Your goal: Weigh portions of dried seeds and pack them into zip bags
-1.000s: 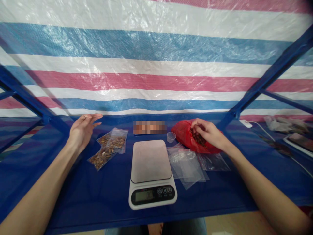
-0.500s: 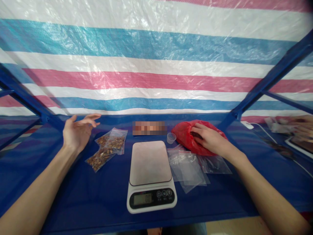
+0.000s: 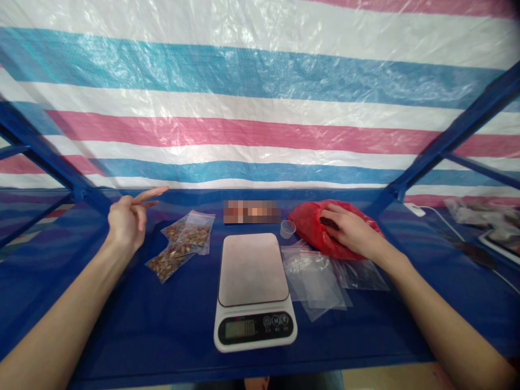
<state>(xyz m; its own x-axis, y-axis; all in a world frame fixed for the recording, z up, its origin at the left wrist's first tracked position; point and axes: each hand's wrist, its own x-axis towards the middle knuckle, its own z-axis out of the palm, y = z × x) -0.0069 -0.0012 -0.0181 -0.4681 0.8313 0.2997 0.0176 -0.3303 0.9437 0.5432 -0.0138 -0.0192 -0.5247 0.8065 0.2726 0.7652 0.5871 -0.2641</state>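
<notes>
My left hand (image 3: 127, 219) hovers at the left above the blue tabletop, index finger stretched out and the other fingers loosely bent, with nothing in it. Beside it lie several small zip bags of brown seeds or nuts (image 3: 170, 261). My right hand (image 3: 350, 230) reaches into the mouth of a red plastic bag (image 3: 309, 222); its fingertips are hidden inside, where something dark shows. A white kitchen scale (image 3: 254, 271), reading about 0.0, sits in the middle. Between it and the red bag stands a small clear plastic cup (image 3: 287, 229). Flat clear zip bags (image 3: 320, 281) lie right of the scale.
Behind the scale is a blurred-out rectangular item (image 3: 252, 212). Blue metal posts (image 3: 430, 146) flank the table, and a striped plastic sheet (image 3: 260, 130) hangs at the back. At far right are a white power strip (image 3: 415, 209), a cable and clear bags (image 3: 475, 214).
My left hand has turned, its fingers bending in while the index finger stays out. My right hand stays in the red bag. A co-worker's hand at far right is no longer clearly seen.
</notes>
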